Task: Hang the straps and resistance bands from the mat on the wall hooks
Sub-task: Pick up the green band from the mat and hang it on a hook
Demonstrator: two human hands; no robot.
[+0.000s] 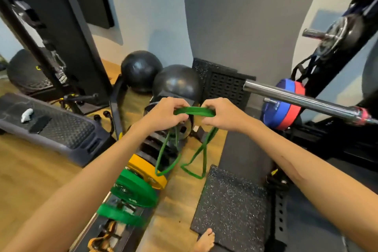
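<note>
A green resistance band (194, 111) is stretched short between my two hands at chest height, folded into a few strands. My left hand (165, 113) grips its left end with curled fingers. My right hand (222, 113) pinches its right end. Two long loops of the band (193, 159) hang down from my hands above the wooden floor. More black straps (304, 69) hang on the rack at the right. No wall hook is plainly visible.
A steel barbell sleeve (296, 98) juts in from the right with blue and red plates (283, 106) behind it. A plate rack (141, 178) with yellow and green plates runs below my hands. Two black balls (178, 82) sit by the wall. A step platform (51, 127) is left, a speckled mat (231, 206) below right.
</note>
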